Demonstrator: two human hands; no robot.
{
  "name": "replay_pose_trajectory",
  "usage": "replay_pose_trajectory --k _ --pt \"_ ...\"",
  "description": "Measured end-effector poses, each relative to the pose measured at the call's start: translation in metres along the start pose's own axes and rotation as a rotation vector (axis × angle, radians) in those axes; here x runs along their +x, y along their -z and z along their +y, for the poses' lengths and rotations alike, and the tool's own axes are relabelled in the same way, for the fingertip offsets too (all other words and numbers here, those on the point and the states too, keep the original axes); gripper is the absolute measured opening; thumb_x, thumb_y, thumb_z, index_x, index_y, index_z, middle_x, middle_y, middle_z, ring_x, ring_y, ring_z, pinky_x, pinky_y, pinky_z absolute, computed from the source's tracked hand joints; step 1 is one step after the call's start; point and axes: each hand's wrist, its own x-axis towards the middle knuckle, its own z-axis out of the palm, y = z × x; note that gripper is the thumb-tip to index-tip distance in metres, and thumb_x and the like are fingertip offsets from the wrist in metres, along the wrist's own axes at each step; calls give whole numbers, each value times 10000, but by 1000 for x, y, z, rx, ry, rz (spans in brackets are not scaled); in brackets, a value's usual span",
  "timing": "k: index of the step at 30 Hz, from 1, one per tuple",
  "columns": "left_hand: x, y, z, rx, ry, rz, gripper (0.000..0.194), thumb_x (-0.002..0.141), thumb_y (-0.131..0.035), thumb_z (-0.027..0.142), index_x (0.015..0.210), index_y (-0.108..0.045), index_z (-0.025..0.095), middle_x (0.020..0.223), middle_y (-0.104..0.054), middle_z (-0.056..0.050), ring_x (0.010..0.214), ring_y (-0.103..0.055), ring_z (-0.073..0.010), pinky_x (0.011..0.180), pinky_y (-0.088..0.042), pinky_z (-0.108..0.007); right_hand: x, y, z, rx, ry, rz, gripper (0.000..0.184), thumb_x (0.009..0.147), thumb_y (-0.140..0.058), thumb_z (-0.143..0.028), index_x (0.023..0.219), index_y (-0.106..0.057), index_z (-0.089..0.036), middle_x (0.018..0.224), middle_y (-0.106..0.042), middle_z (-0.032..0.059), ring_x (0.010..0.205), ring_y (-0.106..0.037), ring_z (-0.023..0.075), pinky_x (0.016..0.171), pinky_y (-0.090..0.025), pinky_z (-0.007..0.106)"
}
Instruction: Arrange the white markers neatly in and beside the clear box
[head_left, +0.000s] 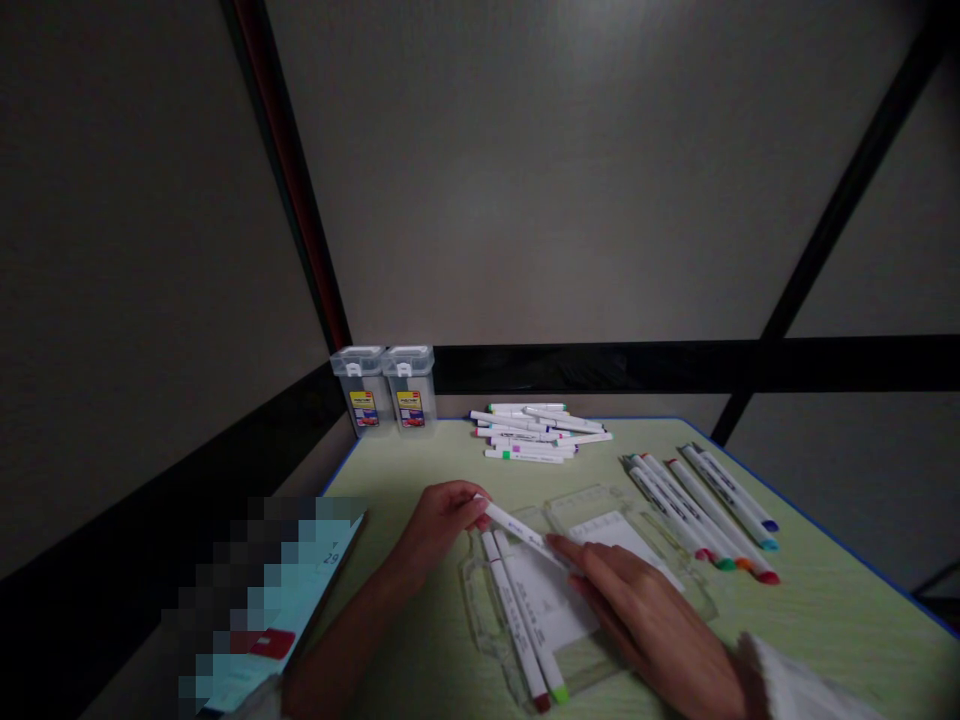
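Note:
Both of my hands hold one white marker [517, 525] between them, tilted over a clear plastic case. My left hand [442, 520] pinches its upper left end. The fingers of my right hand [637, 605] close on its lower right end and cover that tip. Under the marker lies the open clear case [480, 620] with white paper [626, 545] in it. Two more white markers rest side by side at the case's left, a dark red-ended marker [516, 630] and a green-ended marker [534, 618].
A pile of white markers [532, 430] lies at the back. Several markers with coloured ends [690, 510] are lined up on the right. Two lidded clear boxes [409, 395] stand at the back left. A tablet-like screen [300, 600] is at the left edge, partly blurred.

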Motion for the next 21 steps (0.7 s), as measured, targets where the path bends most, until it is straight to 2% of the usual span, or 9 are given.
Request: replay_pose_trajectory --k 3,8,13,16,21 --pt "0 -2 -1 -14 -3 7 298 557 -649 375 668 -604 103 525 -574 3 526 -519 -105 535 -372 -217 3 6 -6 -74 112 -75 299 866 -372 -183 1146 -477 -181 745 -594 50 664 -567 175 589 -457 278" --pt "-1 -5 -3 -2 19 -4 289 557 -649 342 716 -603 105 547 -579 6 533 -537 -114 544 -396 -224 8 9 -14 -139 233 -158 243 888 -350 -203 985 -564 -141 664 -578 51 628 -556 170 582 -421 274" --pt "0 -5 -13 49 36 -46 272 575 -631 317 743 -594 106 562 -570 0 559 -550 -130 550 -422 -237 7 5 -15 -127 243 -162 259 894 -319 -197 902 -575 -157 652 -587 38 619 -563 164 588 -404 277" --pt "-1 -7 -18 29 42 -74 265 588 -623 315 759 -582 116 616 -570 -1 589 -563 -131 573 -446 -244 6 4 -16 -112 233 -155 232 883 -347 -193 884 -578 -171 655 -598 30 633 -569 160 617 -398 278" --pt "-4 -10 -17 50 45 -107 221 611 -592 288 754 -575 120 651 -567 -6 606 -565 -136 576 -453 -249 5 5 -17 -83 223 -218 161 848 -431 -208 897 -582 -184 694 -614 24 655 -567 155 623 -394 274"
